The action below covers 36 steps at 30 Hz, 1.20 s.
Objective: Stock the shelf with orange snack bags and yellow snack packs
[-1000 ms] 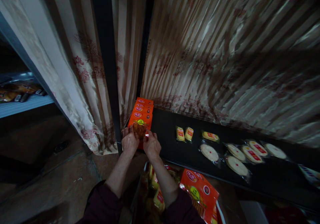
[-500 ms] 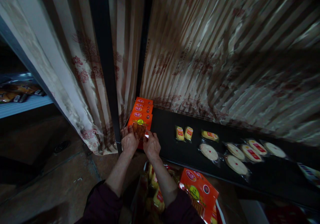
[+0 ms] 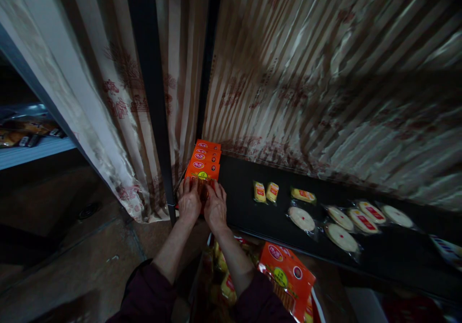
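Several orange snack packets [image 3: 205, 169] lie overlapped in a row on the left end of the black shelf [image 3: 238, 183]. My left hand [image 3: 188, 203] rests on the left part of the front packet, fingers stretched out over it. Beside it, my right hand [image 3: 215, 207] lies flat on the right part of the same packet, fingers extended. The packet's lower part is hidden under both hands. Below the shelf edge, another orange packet [image 3: 287, 279] lies on top of a box [image 3: 317, 306] that also holds small yellow wrapped cakes [image 3: 228, 287].
On the shelf to the right are small yellow wrapped cakes [image 3: 266, 192] and several round flat wrapped breads [image 3: 341, 237]. A dark post [image 3: 153, 87] stands left of my hands. Patterned curtains [image 3: 306, 72] hang behind. Bagged goods [image 3: 29, 128] sit on a shelf at far left.
My right hand has shifted slightly left and up onto the front packet, its fingers now stretched flat. The left hand's fingers have straightened forward over the packet.
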Each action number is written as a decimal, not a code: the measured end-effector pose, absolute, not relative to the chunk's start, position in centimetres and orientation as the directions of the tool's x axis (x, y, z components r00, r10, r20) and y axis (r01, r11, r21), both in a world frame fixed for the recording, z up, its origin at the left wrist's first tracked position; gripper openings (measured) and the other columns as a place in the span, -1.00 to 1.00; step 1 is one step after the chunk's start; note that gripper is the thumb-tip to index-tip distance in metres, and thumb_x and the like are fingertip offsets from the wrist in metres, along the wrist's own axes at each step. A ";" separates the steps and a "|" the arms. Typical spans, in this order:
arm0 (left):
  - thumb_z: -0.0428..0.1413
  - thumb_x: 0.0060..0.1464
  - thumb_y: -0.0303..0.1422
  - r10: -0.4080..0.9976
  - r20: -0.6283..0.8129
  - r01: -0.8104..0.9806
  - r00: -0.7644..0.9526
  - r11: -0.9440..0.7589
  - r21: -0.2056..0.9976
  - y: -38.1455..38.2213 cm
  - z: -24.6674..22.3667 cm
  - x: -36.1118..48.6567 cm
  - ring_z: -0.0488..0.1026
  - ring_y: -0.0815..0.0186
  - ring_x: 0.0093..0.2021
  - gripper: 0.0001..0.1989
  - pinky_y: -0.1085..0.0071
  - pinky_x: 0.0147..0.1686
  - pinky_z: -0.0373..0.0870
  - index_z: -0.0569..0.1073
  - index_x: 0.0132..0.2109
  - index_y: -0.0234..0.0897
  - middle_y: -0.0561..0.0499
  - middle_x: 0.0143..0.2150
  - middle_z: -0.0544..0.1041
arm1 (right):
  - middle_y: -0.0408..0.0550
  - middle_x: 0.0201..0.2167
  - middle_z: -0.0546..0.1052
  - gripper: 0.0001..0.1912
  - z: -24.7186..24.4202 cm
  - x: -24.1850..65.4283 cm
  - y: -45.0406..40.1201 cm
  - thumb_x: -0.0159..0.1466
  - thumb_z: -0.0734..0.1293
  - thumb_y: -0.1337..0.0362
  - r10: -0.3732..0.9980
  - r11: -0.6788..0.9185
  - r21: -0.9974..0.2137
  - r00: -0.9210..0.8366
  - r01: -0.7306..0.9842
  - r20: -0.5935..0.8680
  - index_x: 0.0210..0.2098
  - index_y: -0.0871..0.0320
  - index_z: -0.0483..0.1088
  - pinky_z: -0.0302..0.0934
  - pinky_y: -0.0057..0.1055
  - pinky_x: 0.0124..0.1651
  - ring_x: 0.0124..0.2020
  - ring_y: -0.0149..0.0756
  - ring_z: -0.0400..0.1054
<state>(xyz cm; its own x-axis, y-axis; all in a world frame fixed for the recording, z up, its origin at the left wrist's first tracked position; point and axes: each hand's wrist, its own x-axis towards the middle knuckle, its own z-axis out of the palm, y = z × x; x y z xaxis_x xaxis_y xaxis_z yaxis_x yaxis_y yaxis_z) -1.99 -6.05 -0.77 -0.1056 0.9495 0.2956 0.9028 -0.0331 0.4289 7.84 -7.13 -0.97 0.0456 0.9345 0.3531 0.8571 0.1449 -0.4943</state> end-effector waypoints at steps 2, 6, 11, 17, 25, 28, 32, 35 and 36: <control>-0.12 0.17 -0.47 0.955 0.290 0.905 -0.067 -0.065 0.420 -6.1 -0.9 -2.0 0.07 0.06 0.32 -0.53 0.14 0.24 0.10 0.31 0.21 -0.31 -0.14 0.29 0.25 | 0.05 0.25 0.25 -0.41 -1.3 7.8 -7.0 0.15 0.10 0.57 0.935 0.170 -0.491 0.018 0.854 0.354 0.14 0.21 0.33 0.04 -0.20 0.27 0.32 -0.19 -0.05; -0.14 0.19 -0.47 0.963 0.262 0.905 -0.064 -0.055 0.423 -6.0 -1.1 -2.0 0.03 0.06 0.34 -0.53 0.10 0.23 0.10 0.30 0.22 -0.33 -0.15 0.31 0.22 | 0.08 0.27 0.23 -0.39 -1.6 7.8 -6.7 0.14 0.12 0.58 0.953 0.164 -0.481 -0.013 0.861 0.303 0.18 0.23 0.28 0.01 -0.20 0.28 0.36 -0.17 -0.12; -0.15 0.21 -0.44 0.969 0.243 0.905 -0.046 -0.062 0.421 -6.0 -1.1 -1.9 0.03 0.10 0.35 -0.53 0.16 0.25 0.09 0.28 0.23 -0.35 -0.18 0.32 0.20 | 0.13 0.26 0.23 -0.44 -1.4 7.9 -6.5 0.20 0.13 0.54 0.962 0.152 -0.451 -0.027 0.879 0.270 0.18 0.24 0.28 0.01 -0.19 0.28 0.36 -0.15 -0.09; -0.16 0.24 -0.36 0.972 0.233 0.916 -0.041 -0.057 0.398 -6.2 -1.2 -1.8 0.00 0.08 0.36 -0.52 0.11 0.25 0.07 0.23 0.26 -0.33 -0.14 0.35 0.13 | 0.15 0.26 0.24 -0.54 -0.8 7.9 -6.7 0.33 0.08 0.37 0.973 0.136 -0.431 -0.039 0.892 0.228 0.20 0.23 0.25 0.06 -0.13 0.25 0.35 -0.12 -0.07; -0.14 0.22 -0.33 0.944 0.328 0.924 -0.039 -0.091 0.371 -6.1 -1.9 -1.8 0.03 0.08 0.35 -0.52 0.08 0.25 0.05 0.26 0.25 -0.29 -0.14 0.33 0.17 | 0.14 0.29 0.18 -0.53 -1.7 8.3 -6.5 0.36 0.06 0.30 0.967 0.184 -0.452 -0.077 0.873 0.245 0.23 0.25 0.20 0.01 -0.13 0.30 0.36 -0.12 -0.10; -0.10 0.20 -0.34 0.923 0.381 0.915 -0.051 -0.110 0.389 -6.1 -2.0 -1.8 0.08 0.08 0.33 -0.54 0.06 0.27 0.01 0.32 0.21 -0.29 -0.17 0.30 0.23 | 0.16 0.28 0.20 -0.52 -2.2 8.6 -7.0 0.33 0.07 0.35 0.959 0.192 -0.474 -0.062 0.859 0.276 0.21 0.29 0.24 0.01 -0.12 0.30 0.36 -0.12 -0.08; -0.07 0.19 -0.32 0.890 0.455 0.887 -0.004 -0.207 0.413 -6.1 -1.8 -2.0 0.15 0.08 0.30 -0.59 0.03 0.29 -0.04 0.42 0.12 -0.32 -0.22 0.23 0.33 | 0.20 0.29 0.16 -0.51 -2.9 9.2 -9.5 0.28 0.09 0.39 0.928 0.187 -0.514 0.022 0.837 0.372 0.18 0.33 0.25 0.05 -0.09 0.29 0.35 -0.13 -0.08; -0.09 0.20 -0.33 0.870 0.492 0.855 0.032 -0.279 0.436 -6.7 -1.3 -1.6 0.14 0.11 0.31 -0.61 0.06 0.29 0.01 0.44 0.09 -0.33 -0.20 0.22 0.35 | 0.20 0.28 0.18 -0.51 -3.0 9.6 -12.6 0.24 0.11 0.43 0.920 0.179 -0.524 0.047 0.833 0.389 0.15 0.32 0.30 0.05 -0.10 0.29 0.35 -0.14 -0.06; -0.09 0.19 -0.35 0.869 0.493 0.846 0.039 -0.291 0.446 -7.1 -1.1 -1.3 0.12 0.12 0.32 -0.62 0.07 0.28 0.02 0.44 0.08 -0.33 -0.20 0.21 0.35 | 0.20 0.28 0.19 -0.51 -2.9 9.8 -13.7 0.23 0.12 0.45 0.924 0.170 -0.526 0.051 0.834 0.379 0.13 0.32 0.31 0.05 -0.11 0.29 0.34 -0.14 -0.05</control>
